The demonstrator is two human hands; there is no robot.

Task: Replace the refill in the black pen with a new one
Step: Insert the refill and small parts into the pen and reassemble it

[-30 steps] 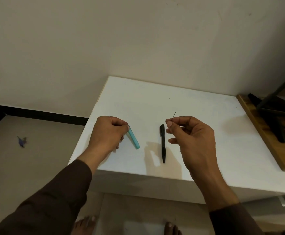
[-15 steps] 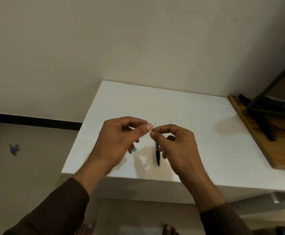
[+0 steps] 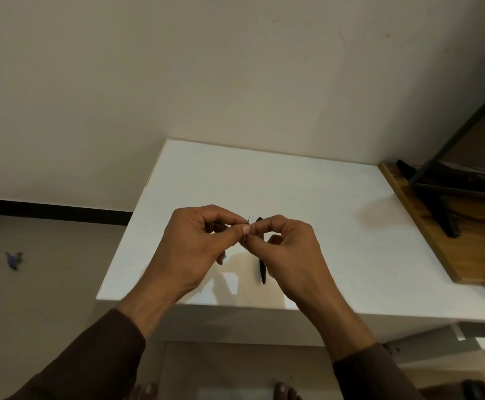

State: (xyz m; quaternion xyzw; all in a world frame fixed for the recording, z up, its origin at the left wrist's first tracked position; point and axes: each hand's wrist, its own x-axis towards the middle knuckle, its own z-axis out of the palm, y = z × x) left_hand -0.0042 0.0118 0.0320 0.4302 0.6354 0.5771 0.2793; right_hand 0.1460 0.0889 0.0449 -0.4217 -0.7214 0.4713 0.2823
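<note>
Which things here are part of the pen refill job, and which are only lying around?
For the job:
- black pen on the white table
- thin refill, pinched between left hand and right hand

Lying about:
- wooden board with dark objects
- small blue thing on the floor

White table (image 3: 307,180): black pen (image 3: 262,272) lies near front edge; teal item (image 3: 225,256) beside it.

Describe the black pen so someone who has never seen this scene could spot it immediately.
Start at the white table against the wall, then go to its near edge, where the left hand and right hand meet above it. The black pen lies flat on the tabletop there, partly hidden under the right hand. It is the only slim dark stick on the white surface.
</note>
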